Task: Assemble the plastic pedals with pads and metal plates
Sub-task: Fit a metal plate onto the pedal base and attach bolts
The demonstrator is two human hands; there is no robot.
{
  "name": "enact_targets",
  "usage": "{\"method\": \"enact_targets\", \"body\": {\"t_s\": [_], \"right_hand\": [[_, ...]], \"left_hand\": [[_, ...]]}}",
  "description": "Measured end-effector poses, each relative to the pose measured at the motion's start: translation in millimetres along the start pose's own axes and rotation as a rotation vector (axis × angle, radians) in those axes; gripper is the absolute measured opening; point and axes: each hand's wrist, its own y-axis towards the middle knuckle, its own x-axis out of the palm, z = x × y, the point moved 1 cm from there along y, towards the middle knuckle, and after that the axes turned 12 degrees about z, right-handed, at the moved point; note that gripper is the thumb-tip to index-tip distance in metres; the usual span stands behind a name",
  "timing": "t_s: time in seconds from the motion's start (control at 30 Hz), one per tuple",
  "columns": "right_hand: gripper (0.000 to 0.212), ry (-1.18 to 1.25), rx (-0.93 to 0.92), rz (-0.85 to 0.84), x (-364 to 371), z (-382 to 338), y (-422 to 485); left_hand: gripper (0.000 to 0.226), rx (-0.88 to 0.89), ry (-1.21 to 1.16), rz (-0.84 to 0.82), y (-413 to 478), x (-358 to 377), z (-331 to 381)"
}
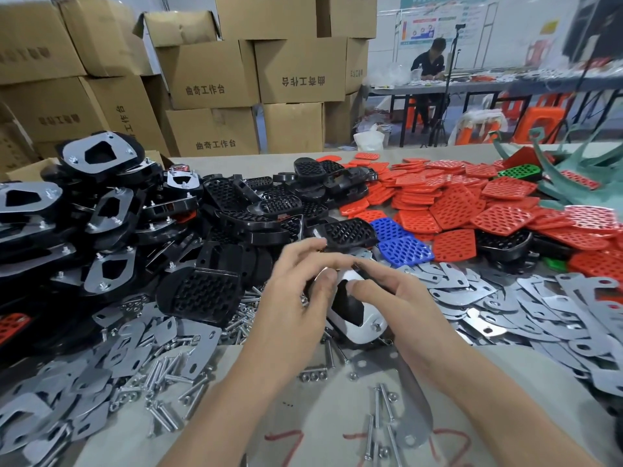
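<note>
- Head view is looking down on a grey worktable (303,416), where loose silver bolts (377,409) and a long grey metal strip (413,409) are lying nearest the person, beside red scribbles.
- Just beyond, the left hand (296,291) is curling its fingers round the left side of a black plastic pedal (344,299), gripping it above the table.
- The right hand (397,298) is gripping the same pedal from the right, its thumb pressing on the shiny metal plate (362,326) lying on the pedal's upturned face.
- Flat grey metal plates are spreading in heaps to the left (135,348) and to the right (539,305) of the hands.
- Behind the hands, bare black perforated pedals (236,210) are piling up, and pedals with plates already bolted on (101,210) are stacking at far left.
- Two blue perforated pads (404,251) are lying just beyond the fingertips; red perforated pads (472,197) are covering the table further right, with one green pad (519,171) among them.
- Brown cardboard boxes (209,72) are standing stacked behind the table.
- Farthest off, a person in dark clothing (428,62) is sitting at another long table, near orange plastic stools (542,124).
</note>
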Motion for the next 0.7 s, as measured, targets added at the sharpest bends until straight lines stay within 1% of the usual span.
{"method": "enact_targets", "body": {"t_s": [0.03, 0.07, 0.13, 0.2, 0.3, 0.33, 0.4, 0.47, 0.53, 0.63, 0.67, 0.7], "right_hand": [[0.037, 0.012, 0.011, -0.005, -0.4, 0.1, 0.1], [0.037, 0.022, 0.017, -0.011, -0.4, 0.1, 0.3], [0.036, 0.025, 0.014, -0.021, -0.4, -1.1, -0.1], [0.036, 0.028, 0.008, -0.024, 0.0, -1.9, -0.6], [0.038, 0.05, 0.028, -0.044, 0.8, -2.1, -1.6], [0.037, 0.051, 0.035, -0.038, 0.4, -1.0, -1.1], [0.036, 0.054, 0.036, -0.019, -0.6, 1.1, 0.2], [0.036, 0.069, 0.038, -0.012, -0.8, 1.6, 0.6], [0.037, 0.067, 0.032, -0.021, -1.0, 1.9, 0.5], [0.038, 0.041, 0.019, -0.033, -0.8, 3.7, 0.2], [0.038, 0.033, 0.019, -0.036, -0.9, 4.4, 0.6], [0.036, 0.024, 0.017, -0.038, -1.0, 5.0, 1.1]], "left_hand": [[0.034, 0.003, -0.029, -0.034, -1.4, 0.6, 0.8], [0.035, -0.023, -0.066, -0.046, -2.8, 1.3, 1.4], [0.027, -0.126, -0.158, -0.011, -3.9, 3.5, 2.7], [0.017, -0.182, -0.182, 0.025, -2.8, 5.1, 1.8], [0.008, -0.175, -0.145, 0.027, -0.6, 5.4, -1.2], [0.01, -0.158, -0.145, 0.011, -0.9, 4.7, -0.9], [0.02, -0.104, -0.152, -0.026, -2.6, 3.5, 1.3], [0.027, -0.13, -0.2, -0.008, -4.1, 2.0, 3.8], [0.021, -0.184, -0.233, 0.018, -4.6, 3.3, 5.1], [0.006, -0.199, -0.167, -0.012, -4.6, 6.9, 4.2], [0.007, -0.176, -0.153, -0.025, -4.4, 7.0, 4.4], [0.014, -0.148, -0.156, -0.044, -4.9, 6.9, 5.4]]}}
